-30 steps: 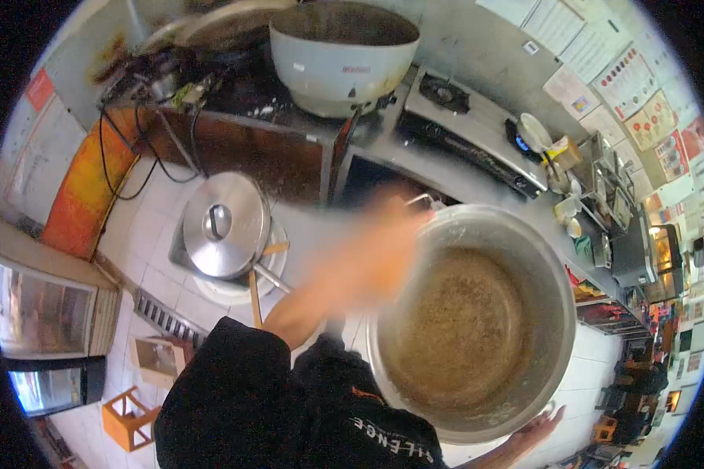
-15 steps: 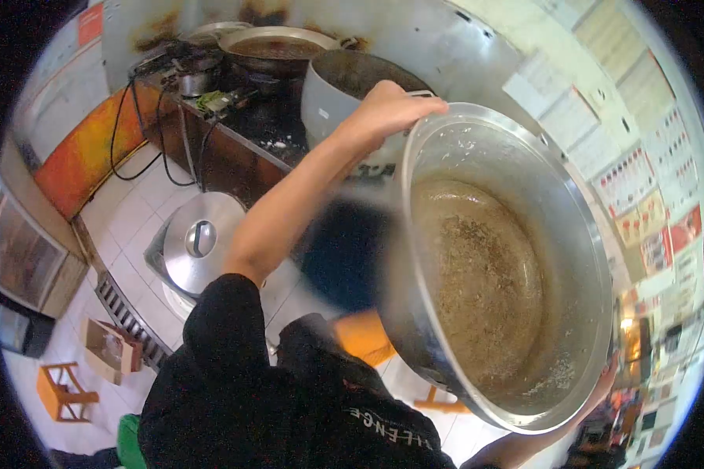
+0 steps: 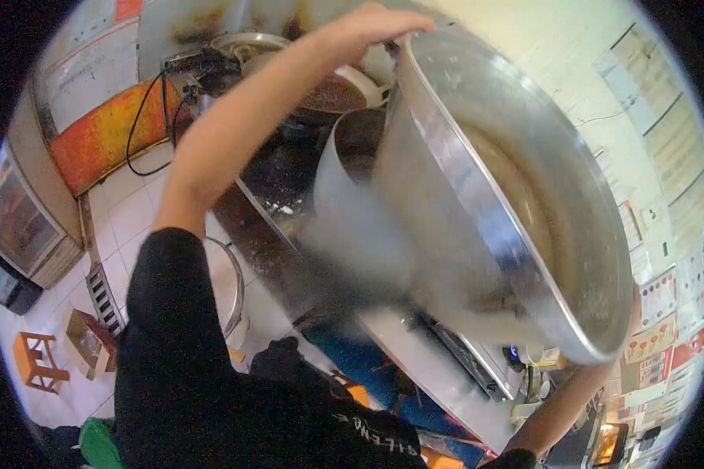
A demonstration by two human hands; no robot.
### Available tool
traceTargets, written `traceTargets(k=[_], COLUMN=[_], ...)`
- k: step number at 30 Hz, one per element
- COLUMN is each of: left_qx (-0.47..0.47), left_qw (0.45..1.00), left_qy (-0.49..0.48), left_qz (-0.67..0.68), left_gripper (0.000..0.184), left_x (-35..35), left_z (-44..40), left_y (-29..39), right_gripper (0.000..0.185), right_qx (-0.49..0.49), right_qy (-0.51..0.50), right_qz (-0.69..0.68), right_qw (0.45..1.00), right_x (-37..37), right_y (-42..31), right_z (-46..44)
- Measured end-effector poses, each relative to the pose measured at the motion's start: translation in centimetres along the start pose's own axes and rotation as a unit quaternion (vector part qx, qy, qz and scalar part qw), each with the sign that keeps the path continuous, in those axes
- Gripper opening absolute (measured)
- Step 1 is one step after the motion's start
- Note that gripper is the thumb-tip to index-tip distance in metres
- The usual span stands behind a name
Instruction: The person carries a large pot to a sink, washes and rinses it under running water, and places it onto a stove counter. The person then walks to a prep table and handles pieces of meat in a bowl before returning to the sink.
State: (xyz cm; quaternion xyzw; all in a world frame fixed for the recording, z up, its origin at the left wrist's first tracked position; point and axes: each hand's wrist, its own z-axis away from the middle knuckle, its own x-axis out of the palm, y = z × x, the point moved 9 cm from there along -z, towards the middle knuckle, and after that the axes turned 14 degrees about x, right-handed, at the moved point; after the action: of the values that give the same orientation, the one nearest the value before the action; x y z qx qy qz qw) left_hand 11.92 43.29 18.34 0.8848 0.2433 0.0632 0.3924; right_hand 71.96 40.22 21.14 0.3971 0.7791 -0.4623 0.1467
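Observation:
A large metal pot (image 3: pixel 477 180) is lifted in front of me and tilted, its stained inside facing right. My left hand (image 3: pixel 379 27) is closed on its rim or handle at the upper left. My right arm reaches to the pot's lower right side, where the pot hides the fingers. Behind and left of the pot stands a grey-white round vessel (image 3: pixel 340 168) on the dark stove counter, partly covered by the pot. A wide pan (image 3: pixel 332 94) with brown contents sits farther back, beyond my left forearm.
A metal counter (image 3: pixel 403 352) with a burner runs below the pot. On the floor at left are an orange stool (image 3: pixel 41 361), a cardboard box (image 3: pixel 88 342) and a drain grate (image 3: pixel 104 298). A round lid (image 3: pixel 225 285) shows beside my left sleeve.
Both hands have raised the pot higher and tipped it further onto its side. My left hand has risen toward the top of the view, and the camera view has turned.

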Motion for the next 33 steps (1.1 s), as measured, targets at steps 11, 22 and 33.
traceTargets(k=[11, 22, 33], left_qx=[-0.127, -0.186, -0.234], left_qw=[0.980, 0.977, 0.942], left_qy=[-0.020, -0.078, -0.090], left_qz=[-0.152, -0.066, -0.223], left_gripper=[0.067, 0.058, 0.055], left_x=[-4.5, -0.5, -1.8], left_z=[-6.4, -0.7, 0.1], left_y=[-18.0, -24.4, -31.1], right_gripper=[0.031, 0.047, 0.062], right_qx=[0.179, 0.202, 0.274], right_qy=[-0.035, -0.047, 0.012], right_qz=[-0.278, -0.125, -0.125], right_qw=[0.943, 0.970, 0.954], right_x=[24.3, 36.1, 39.2], right_y=[4.1, 14.6, 18.7], right_z=[-16.6, -17.5, -15.4])
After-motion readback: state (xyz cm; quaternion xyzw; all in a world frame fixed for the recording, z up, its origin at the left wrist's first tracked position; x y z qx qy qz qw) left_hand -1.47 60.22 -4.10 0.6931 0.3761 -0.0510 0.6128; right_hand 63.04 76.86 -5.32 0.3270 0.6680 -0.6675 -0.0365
